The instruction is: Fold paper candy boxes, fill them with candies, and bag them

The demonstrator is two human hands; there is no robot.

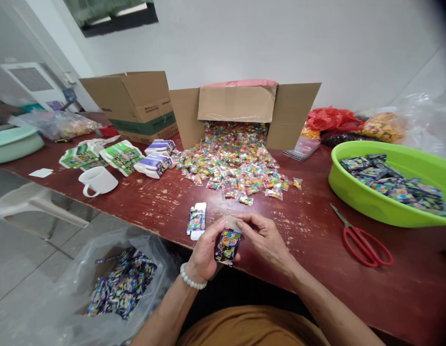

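A small printed candy box (227, 246), dark with bright lettering, is held upright just over the table's front edge. My left hand (207, 247), with a pale bead bracelet at its wrist, wraps round the box's left side. At the top flap, my right hand (264, 236) closes its thumb and fingers on the pale cardboard. Just left of the hands lies a flattened candy carton (197, 221) with its flaps out. Beyond them spreads a heap of small wrapped candies (240, 166), spilling from an open cardboard box (237, 103).
Red-handled scissors (367, 245) lie beside a green basin (388, 214) of filled boxes. Left are a white mug (98, 181), green cartons (122, 156), purple cartons (154, 164) and another cardboard box (136, 103). A plastic bag (67, 288) of printed cartons stands below the edge.
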